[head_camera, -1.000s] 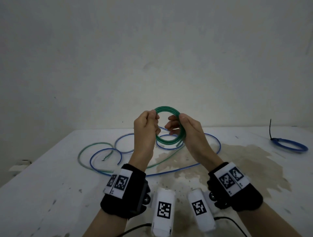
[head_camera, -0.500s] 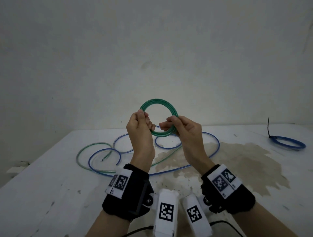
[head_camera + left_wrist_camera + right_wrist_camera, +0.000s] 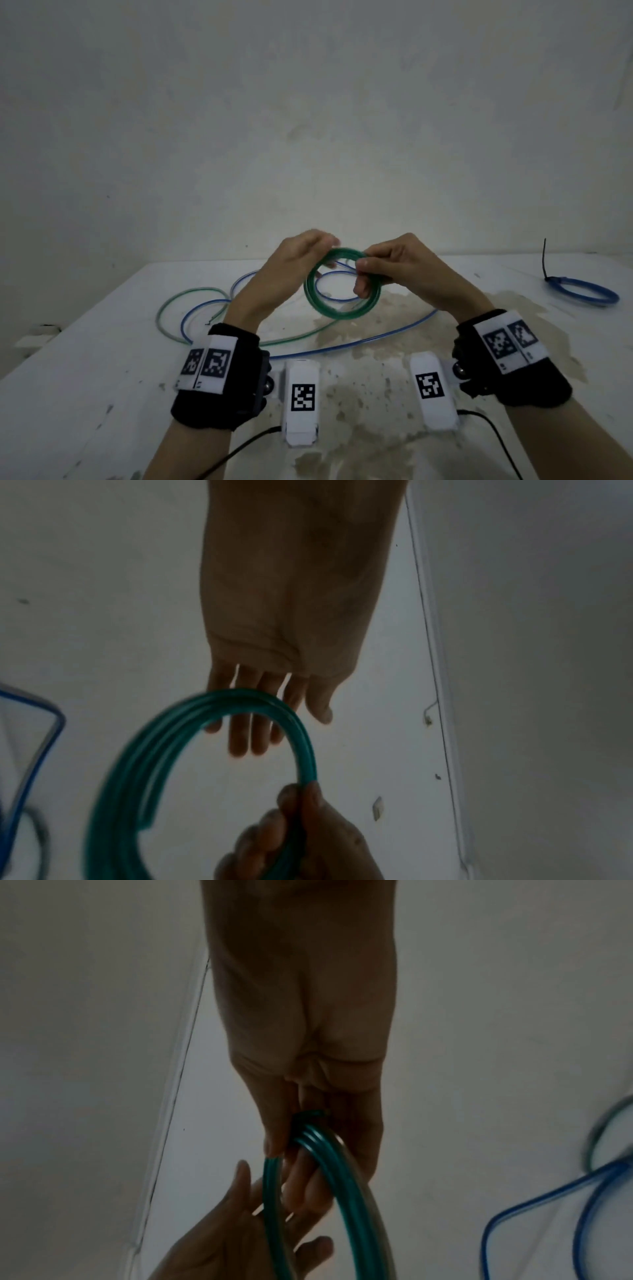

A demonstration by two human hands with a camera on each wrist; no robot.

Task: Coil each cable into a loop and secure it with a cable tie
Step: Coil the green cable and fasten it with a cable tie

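Right hand point(image 3: 404, 270) pinches the green coil point(image 3: 342, 284) at its right rim, loop hanging below; left hand point(image 3: 294, 263) flat-fingered against the far side, gripping nothing.

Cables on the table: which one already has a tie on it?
The small blue coil at the far right of the table, with a black tie sticking up. The other blue cable lies loose.

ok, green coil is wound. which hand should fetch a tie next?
Left, probably. The left hand is open, fingers straight behind the green coil, gripping nothing. The right hand pinches the turns together, so releasing it could let the coil spring apart. No spare tie is in view.
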